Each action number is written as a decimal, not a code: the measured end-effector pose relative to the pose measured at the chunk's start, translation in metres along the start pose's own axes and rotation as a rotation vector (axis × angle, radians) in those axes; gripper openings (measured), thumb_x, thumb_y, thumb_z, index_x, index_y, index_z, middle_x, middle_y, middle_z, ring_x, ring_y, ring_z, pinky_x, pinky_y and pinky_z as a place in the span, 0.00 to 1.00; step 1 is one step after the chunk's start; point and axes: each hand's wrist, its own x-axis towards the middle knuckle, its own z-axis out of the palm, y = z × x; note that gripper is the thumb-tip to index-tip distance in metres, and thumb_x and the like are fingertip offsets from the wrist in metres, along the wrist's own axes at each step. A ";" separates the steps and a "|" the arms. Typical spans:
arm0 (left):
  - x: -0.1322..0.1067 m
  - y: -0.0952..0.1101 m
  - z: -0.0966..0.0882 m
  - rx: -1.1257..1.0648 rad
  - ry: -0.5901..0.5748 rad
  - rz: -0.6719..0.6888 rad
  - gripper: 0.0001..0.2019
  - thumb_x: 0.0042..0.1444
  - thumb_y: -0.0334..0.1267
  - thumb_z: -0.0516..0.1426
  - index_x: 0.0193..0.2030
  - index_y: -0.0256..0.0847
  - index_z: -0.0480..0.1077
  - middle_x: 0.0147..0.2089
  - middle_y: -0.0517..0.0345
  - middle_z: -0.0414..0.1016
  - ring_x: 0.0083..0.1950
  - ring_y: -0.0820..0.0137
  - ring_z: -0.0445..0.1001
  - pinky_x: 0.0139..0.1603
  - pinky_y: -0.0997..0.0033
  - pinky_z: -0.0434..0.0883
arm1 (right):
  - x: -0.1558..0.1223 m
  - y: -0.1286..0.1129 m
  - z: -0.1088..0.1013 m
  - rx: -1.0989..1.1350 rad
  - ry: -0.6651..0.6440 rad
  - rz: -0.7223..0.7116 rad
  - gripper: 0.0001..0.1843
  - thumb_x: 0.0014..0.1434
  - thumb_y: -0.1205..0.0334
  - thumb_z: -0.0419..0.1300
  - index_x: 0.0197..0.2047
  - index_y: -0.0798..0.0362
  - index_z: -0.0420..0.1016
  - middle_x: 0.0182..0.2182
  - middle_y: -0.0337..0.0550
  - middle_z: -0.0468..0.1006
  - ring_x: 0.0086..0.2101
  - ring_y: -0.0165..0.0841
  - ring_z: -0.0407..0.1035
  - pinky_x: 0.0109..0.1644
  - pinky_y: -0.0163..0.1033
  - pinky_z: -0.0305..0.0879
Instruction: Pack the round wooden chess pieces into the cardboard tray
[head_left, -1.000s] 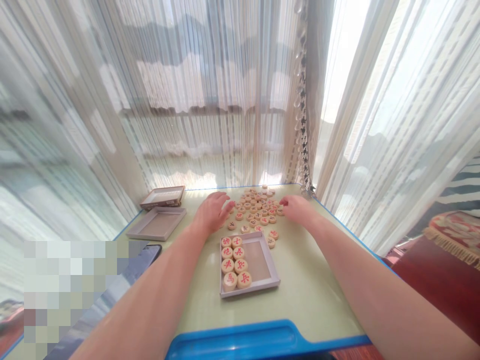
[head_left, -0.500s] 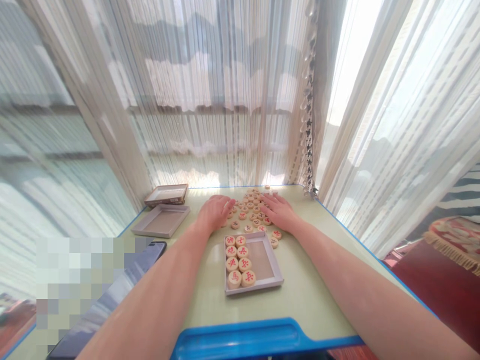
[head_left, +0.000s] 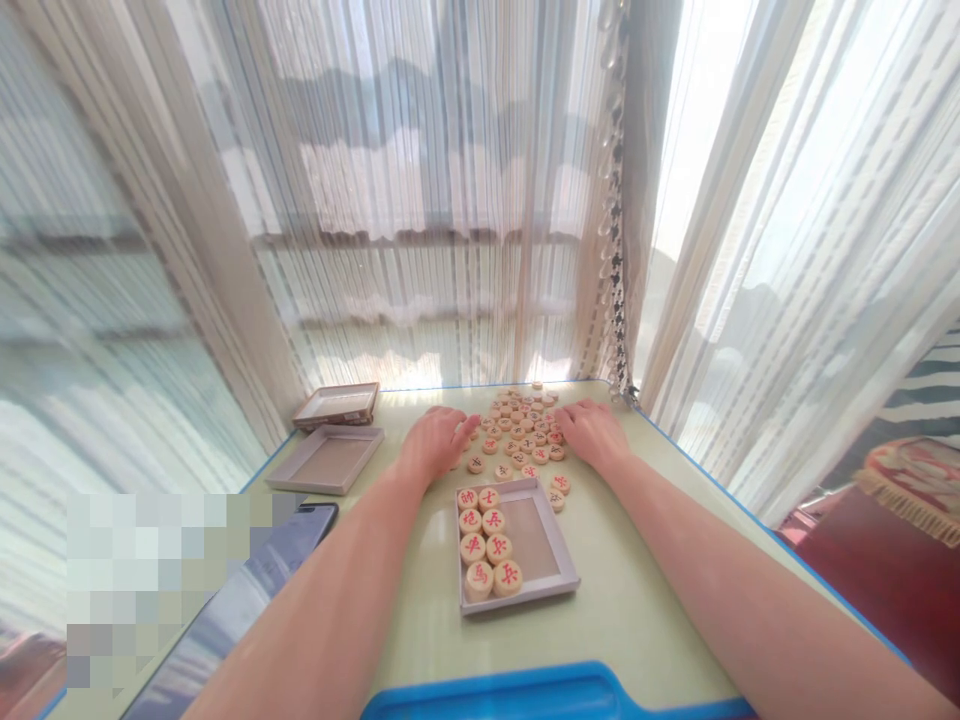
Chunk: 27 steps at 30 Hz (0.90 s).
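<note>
Loose Chinese chess pieces (head_left: 517, 432), round and wooden with red or dark characters, lie spread in a cluster toward the far side of the table. At the cluster's left edge rests my left hand (head_left: 439, 440), open, its thumb pointing toward the pieces. My right hand (head_left: 591, 430) is open at the right edge, fingertips close to the outer pieces; exact contact is hard to make out. Nearer me sits a shallow cardboard box (head_left: 566, 582). Its left part holds two columns of red-marked pieces (head_left: 498, 548), face up; its right part shows bare bottom.
On the left stand another shallow box (head_left: 322, 488) and, behind it, a brown-edged box (head_left: 336, 405). A phone-like dark device (head_left: 315, 518) lies beside my left forearm. The table has a blue rim (head_left: 502, 695); sheer curtains (head_left: 420, 280) hang behind it.
My right hand has slid right, off the pieces it partly covered, so more of them show. My left hand stays at the left edge. The whole view has shifted slightly.
</note>
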 end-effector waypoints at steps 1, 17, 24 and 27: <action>0.000 -0.001 0.000 0.002 -0.001 -0.002 0.25 0.60 0.51 0.36 0.29 0.41 0.67 0.33 0.49 0.71 0.41 0.62 0.67 0.44 0.61 0.63 | 0.000 0.003 0.000 -0.010 -0.003 -0.007 0.18 0.61 0.62 0.43 0.42 0.55 0.72 0.43 0.56 0.73 0.49 0.45 0.60 0.51 0.51 0.51; 0.004 -0.004 0.006 0.002 0.006 0.025 0.25 0.61 0.50 0.35 0.27 0.41 0.64 0.31 0.50 0.70 0.39 0.63 0.67 0.43 0.63 0.63 | 0.000 -0.025 0.006 0.058 -0.040 -0.192 0.24 0.62 0.51 0.39 0.53 0.46 0.68 0.54 0.39 0.67 0.53 0.38 0.57 0.58 0.46 0.47; 0.003 -0.001 0.003 -0.003 0.000 0.005 0.25 0.61 0.51 0.35 0.26 0.41 0.64 0.32 0.51 0.71 0.40 0.63 0.67 0.42 0.64 0.63 | -0.003 -0.029 -0.001 0.050 0.015 -0.133 0.16 0.58 0.57 0.48 0.41 0.50 0.74 0.42 0.43 0.75 0.46 0.38 0.61 0.51 0.41 0.53; 0.002 0.000 0.001 0.002 -0.004 -0.011 0.25 0.60 0.52 0.35 0.26 0.41 0.65 0.32 0.51 0.71 0.41 0.63 0.68 0.42 0.64 0.63 | -0.002 -0.031 0.001 0.094 0.006 -0.089 0.13 0.56 0.59 0.50 0.38 0.50 0.75 0.37 0.43 0.77 0.46 0.39 0.62 0.49 0.41 0.54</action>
